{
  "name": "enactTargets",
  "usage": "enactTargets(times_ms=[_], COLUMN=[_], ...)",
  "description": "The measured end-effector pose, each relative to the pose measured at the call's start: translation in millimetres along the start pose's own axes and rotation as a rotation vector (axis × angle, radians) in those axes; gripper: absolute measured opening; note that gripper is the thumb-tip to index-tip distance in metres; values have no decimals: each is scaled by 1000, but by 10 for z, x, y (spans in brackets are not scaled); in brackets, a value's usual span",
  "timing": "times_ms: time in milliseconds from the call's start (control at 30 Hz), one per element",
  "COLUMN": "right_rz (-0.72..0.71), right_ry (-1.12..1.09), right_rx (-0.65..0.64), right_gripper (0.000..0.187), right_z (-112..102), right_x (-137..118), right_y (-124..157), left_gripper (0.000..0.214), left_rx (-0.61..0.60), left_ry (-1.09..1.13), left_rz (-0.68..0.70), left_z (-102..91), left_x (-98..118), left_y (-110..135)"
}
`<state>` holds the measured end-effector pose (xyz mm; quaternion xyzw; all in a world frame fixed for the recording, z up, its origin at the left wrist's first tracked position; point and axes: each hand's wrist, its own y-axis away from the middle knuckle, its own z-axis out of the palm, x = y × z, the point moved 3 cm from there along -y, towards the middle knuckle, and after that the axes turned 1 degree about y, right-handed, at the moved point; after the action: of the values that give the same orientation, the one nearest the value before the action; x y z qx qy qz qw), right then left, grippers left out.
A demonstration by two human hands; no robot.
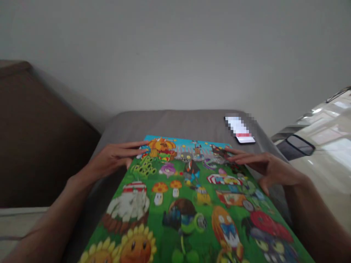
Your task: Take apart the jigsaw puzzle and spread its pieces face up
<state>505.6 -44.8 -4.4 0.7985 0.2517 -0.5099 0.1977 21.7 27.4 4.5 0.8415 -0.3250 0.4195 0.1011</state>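
Note:
A large colourful cartoon puzzle board (pixel 189 204) with plants, mushrooms and sunflowers on a green ground lies flat on a grey padded surface (pixel 170 122). My left hand (pixel 115 157) rests on the board's far left edge with its fingers stretched out flat. My right hand (pixel 263 166) lies on the far right edge, fingers also extended and spread over the picture. Neither hand holds anything. Both forearms reach in from the bottom corners.
A phone (pixel 240 130), its screen blurred out, lies on the grey surface beyond the board at the right. A dark brown cushion (pixel 35 138) stands at the left. Shiny pale floor (pixel 326 146) shows at the right. A plain wall is behind.

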Motion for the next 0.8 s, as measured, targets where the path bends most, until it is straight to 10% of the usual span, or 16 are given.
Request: enactTargets(times_ms=[267, 600, 800], right_rz=[-66, -336, -267], right_ry=[-217, -208, -94], right_rx=[502, 761, 739], right_gripper=[57, 45, 26], right_z=[-242, -784, -859], right_x=[37, -90, -350], right_y=[-240, -613, -749], left_gripper=[80, 74, 64], left_rx=[197, 351, 471], left_ry=[-163, -177, -149], left_rz=[81, 30, 149], left_z=[-311, -570, -734], left_x=[283, 525, 414], left_y=[-487, -985, -1194])
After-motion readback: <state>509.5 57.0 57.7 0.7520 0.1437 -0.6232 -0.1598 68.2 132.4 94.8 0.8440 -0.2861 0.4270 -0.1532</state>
